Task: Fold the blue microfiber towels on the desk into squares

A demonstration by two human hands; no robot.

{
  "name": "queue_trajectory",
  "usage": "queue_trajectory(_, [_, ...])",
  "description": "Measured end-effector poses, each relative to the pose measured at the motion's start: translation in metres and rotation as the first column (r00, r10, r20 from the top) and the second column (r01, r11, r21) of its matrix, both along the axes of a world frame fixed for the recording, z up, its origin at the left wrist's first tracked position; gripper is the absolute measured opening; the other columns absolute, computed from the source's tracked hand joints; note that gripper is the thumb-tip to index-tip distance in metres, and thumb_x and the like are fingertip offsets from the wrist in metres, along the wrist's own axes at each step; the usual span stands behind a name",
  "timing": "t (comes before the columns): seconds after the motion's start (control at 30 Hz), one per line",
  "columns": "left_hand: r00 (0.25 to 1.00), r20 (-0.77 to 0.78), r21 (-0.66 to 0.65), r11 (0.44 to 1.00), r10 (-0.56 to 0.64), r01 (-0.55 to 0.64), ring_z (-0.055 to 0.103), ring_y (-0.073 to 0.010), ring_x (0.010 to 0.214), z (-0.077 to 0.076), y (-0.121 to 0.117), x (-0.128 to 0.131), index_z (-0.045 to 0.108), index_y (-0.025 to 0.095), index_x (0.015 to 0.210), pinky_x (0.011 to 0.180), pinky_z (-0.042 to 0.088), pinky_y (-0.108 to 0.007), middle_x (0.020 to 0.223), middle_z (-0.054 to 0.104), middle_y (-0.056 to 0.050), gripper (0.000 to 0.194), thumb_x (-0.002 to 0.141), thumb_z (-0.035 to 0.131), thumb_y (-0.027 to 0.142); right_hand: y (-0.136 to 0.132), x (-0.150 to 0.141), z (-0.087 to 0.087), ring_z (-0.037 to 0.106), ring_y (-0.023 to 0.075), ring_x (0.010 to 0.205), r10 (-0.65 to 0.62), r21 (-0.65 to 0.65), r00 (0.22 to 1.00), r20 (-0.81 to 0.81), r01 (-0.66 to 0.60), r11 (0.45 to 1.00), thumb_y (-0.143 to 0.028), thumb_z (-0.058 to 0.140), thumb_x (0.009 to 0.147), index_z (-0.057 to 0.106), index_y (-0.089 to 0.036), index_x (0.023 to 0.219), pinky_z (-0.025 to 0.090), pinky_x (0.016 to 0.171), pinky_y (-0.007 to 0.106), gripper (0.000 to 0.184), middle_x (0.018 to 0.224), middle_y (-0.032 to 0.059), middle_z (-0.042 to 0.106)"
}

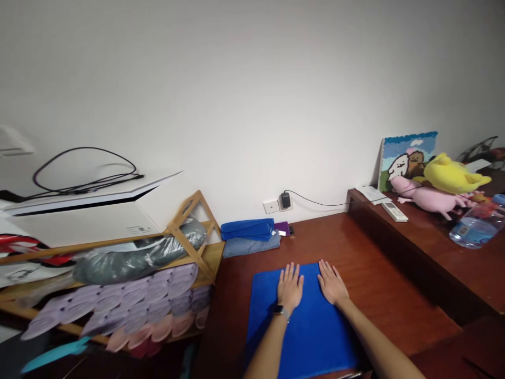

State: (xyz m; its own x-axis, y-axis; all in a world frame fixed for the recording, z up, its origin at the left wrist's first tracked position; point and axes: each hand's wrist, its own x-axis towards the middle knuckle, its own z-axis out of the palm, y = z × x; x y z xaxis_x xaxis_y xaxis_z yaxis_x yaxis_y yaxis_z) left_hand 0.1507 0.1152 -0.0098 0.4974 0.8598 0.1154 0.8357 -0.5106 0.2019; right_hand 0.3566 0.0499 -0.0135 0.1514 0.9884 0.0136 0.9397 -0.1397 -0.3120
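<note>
A blue cloth (307, 326) lies spread flat on the reddish-brown wooden desk (379, 284). My left hand (290, 289) rests palm down on its upper middle, fingers stretched out; a watch is on that wrist. Near the cloth's upper right corner, my right hand (332, 283) also lies flat, fingers extended and pressing on the fabric. Neither hand grips anything. Behind the cloth, against the wall, a folded blue cloth (248, 229) sits on top of a folded grey-blue cloth (252, 245).
Left of the desk stands a wooden rack (197, 231) with slippers (138, 295) and a white box (90, 218). A black charger (285, 199) is plugged into the wall. On the raised right surface are a remote (394, 211), plush toys (432, 199) and a water bottle (475, 227).
</note>
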Motion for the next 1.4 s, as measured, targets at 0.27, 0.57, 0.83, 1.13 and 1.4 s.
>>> queue_trajectory(0.27, [0.964,-0.095,0.047,0.968,0.248,-0.245,0.028,-0.0247,0.158,-0.002,0.03,-0.16,0.028,0.022,0.165,0.128,0.024,-0.05,0.17,0.033,-0.008,0.061,0.108,0.016,0.042,0.002,0.002,-0.011,0.019,0.0208,0.16,-0.009,0.0,0.999,0.049,0.009,1.0,-0.044,0.017,0.105,0.024,-0.014,0.166,0.014,0.13,0.043,0.068,0.172,0.0056,0.023])
queue_trajectory(0.57, [0.958,-0.039,0.068,0.957,0.284,-0.281,0.03,-0.0273,0.157,0.003,0.021,-0.151,0.021,0.023,0.167,0.128,0.023,-0.054,0.168,0.038,-0.01,0.062,0.107,0.022,0.039,-0.008,-0.009,0.013,0.011,0.0201,0.161,-0.001,-0.034,0.998,0.067,0.003,0.999,-0.048,0.012,0.106,0.017,-0.016,0.167,0.011,0.13,0.044,0.069,0.174,0.0058,0.016])
queue_trajectory(0.83, [0.995,0.066,0.175,0.98,0.08,-0.09,0.029,-0.0244,0.158,0.024,-0.006,-0.107,0.031,0.018,0.164,0.13,0.021,-0.049,0.167,0.039,-0.009,0.06,0.108,0.022,0.036,-0.029,-0.014,0.007,0.015,0.0198,0.161,-0.017,-0.074,0.998,0.055,0.021,0.997,-0.048,0.014,0.106,0.019,-0.015,0.167,0.011,0.131,0.043,0.069,0.173,0.0053,0.019])
queue_trajectory(1.13, [0.973,0.091,0.021,0.977,-0.212,0.211,0.027,-0.0228,0.158,0.011,-0.036,0.072,0.035,0.019,0.163,0.131,0.023,-0.046,0.169,0.037,-0.008,0.062,0.108,0.02,0.045,-0.028,-0.014,0.016,0.011,0.0184,0.161,0.018,-0.108,0.999,0.037,-0.014,0.994,-0.035,0.017,0.104,0.019,-0.017,0.167,0.01,0.131,0.042,0.066,0.173,0.0003,0.015])
queue_trajectory(1.4, [0.987,0.039,-0.032,0.988,-0.153,0.154,0.025,-0.0206,0.159,0.007,-0.023,0.053,0.034,0.021,0.163,0.131,0.02,-0.046,0.17,0.034,-0.005,0.066,0.108,0.012,0.051,-0.028,-0.015,0.018,0.01,0.0164,0.161,-0.02,-0.136,0.999,0.026,0.024,0.99,-0.038,0.012,0.104,0.016,-0.017,0.167,0.005,0.13,0.039,0.066,0.174,-0.0011,0.013])
